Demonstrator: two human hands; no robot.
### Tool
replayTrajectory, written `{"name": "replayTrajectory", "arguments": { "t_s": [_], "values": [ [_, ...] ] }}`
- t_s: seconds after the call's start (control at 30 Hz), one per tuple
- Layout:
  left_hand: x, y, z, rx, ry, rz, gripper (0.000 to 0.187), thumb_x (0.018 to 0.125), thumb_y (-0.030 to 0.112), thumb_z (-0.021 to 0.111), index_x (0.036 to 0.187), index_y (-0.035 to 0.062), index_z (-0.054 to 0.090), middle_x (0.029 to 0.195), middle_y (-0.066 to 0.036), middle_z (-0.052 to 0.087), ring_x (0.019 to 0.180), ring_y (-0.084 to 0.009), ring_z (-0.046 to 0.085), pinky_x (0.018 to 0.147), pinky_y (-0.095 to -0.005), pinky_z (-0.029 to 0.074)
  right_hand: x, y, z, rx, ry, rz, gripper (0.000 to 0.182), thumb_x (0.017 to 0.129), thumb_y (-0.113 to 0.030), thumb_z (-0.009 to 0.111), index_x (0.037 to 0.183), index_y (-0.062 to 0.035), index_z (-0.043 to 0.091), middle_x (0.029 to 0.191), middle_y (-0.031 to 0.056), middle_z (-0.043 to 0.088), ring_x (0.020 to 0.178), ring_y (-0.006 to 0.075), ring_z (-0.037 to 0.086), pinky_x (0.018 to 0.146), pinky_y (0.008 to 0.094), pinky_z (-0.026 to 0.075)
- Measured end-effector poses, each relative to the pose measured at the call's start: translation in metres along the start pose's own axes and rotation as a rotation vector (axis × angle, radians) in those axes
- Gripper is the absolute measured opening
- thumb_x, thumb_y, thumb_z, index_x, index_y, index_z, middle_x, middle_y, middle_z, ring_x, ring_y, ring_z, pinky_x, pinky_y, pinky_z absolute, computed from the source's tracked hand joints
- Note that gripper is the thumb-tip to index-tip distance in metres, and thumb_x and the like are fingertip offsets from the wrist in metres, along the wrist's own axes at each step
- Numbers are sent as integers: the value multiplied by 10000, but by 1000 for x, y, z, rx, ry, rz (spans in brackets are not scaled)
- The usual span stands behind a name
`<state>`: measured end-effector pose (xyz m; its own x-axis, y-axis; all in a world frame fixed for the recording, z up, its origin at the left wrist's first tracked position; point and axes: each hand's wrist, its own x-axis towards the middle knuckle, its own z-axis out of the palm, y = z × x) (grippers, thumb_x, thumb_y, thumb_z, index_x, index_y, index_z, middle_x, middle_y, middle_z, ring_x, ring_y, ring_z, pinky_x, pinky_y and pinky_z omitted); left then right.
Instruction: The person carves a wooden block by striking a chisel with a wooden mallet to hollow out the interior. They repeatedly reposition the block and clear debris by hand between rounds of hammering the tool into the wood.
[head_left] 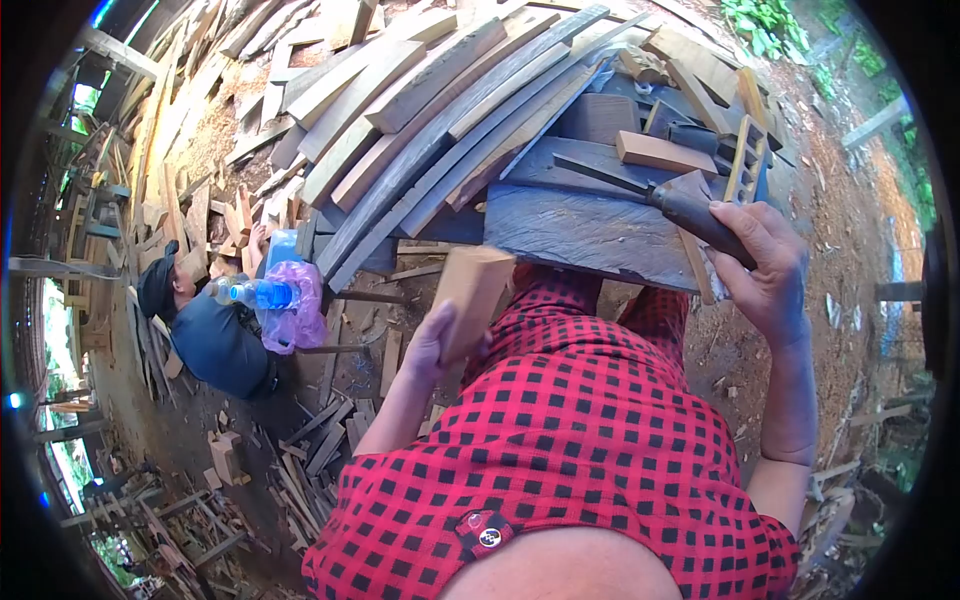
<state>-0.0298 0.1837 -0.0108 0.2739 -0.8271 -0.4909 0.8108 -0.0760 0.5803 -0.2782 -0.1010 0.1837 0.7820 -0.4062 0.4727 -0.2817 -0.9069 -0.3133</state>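
My left hand (432, 340) is closed around a short, squared wooden block (470, 300), held upright in front of my checked red clothing. My right hand (768, 262) grips the thick dark handle of a long-bladed tool (702, 222). Its narrow dark blade points left over the workbench (575, 225), whose worn wooden top lies just ahead of me. On the bench, beyond the blade, rests a reddish wooden block (665, 152). A light wooden frame with several openings (746, 160) stands close to my right hand.
Long boards (440, 130) are stacked across the bench's left and far side. To the left, a person (215, 335) in dark clothes crouches near a pink plastic bag (295, 310) and a water bottle (262, 293). Wood offcuts (325, 435) litter the ground.
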Motion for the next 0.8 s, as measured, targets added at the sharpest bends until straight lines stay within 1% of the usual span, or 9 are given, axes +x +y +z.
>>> {"name": "replayTrajectory", "arguments": {
  "t_s": [0.03,0.07,0.13,0.17,0.23,0.33,0.47,0.63,0.8],
  "values": [
    [11,11,18,341,-5,167,708,743,521,746,1206,42,504,1010,-172,622,872,-308,642,744,-394,541,-1,-1,-4,-10,3,2,389,654,10,711,1038,-30,667,835,105,616,749,257,613,658,344,486],
    [22,20,33,340,-15,166,708,743,521,746,1206,42,504,1010,-172,622,872,-308,642,744,-394,541,-4,-3,-8,66,-7,83,375,655,12,706,1026,-24,665,832,104,617,751,243,616,664,331,486],
    [45,33,61,1165,135,672,700,637,342,864,1146,26,502,1018,-140,616,900,-303,631,784,-364,523,-11,-4,-14,133,-15,169,361,656,15,701,1014,-19,664,829,104,619,752,229,618,669,319,485],
    [58,38,73,1373,161,793,775,528,291,912,1129,25,501,1035,-124,596,972,-308,600,855,-378,492,-16,-2,-16,165,-29,198,355,656,13,699,1008,-15,664,833,98,624,761,207,618,684,307,482],
    [94,40,68,1459,-12,987,799,497,311,914,1127,40,505,1060,-129,575,1040,-331,562,912,-415,461,-25,4,-18,187,-35,228,349,656,11,697,1003,-11,664,836,91,628,771,184,619,698,296,479],
    [135,38,63,1502,-157,1076,817,491,339,913,1136,45,507,1079,-137,574,1065,-343,548,942,-431,445,-46,16,-12,356,-81,384,354,650,-16,715,1001,-4,665,860,75,646,808,160,622,753,278,476],
    [154,36,61,1539,-159,1073,837,512,387,900,1165,54,496,1125,-152,557,1123,-358,519,976,-425,431,-55,25,2,459,-173,522,352,642,-47,739,984,4,672,888,96,670,842,184,642,778,286,481],
    [155,33,57,1545,-162,1026,866,531,384,896,1209,62,465,1169,-154,535,1151,-357,500,996,-431,413,-44,32,27,430,-230,511,348,646,-89,738,975,8,676,922,129,687,858,210,663,794,303,492],
    [156,32,56,1541,-177,1023,870,549,379,891,1230,64,449,1191,-153,522,1169,-359,483,1010,-441,394,-26,43,35,412,-342,593,358,637,-164,739,961,-24,686,785,127,684,750,203,670,724,297,496]
  ]
}}
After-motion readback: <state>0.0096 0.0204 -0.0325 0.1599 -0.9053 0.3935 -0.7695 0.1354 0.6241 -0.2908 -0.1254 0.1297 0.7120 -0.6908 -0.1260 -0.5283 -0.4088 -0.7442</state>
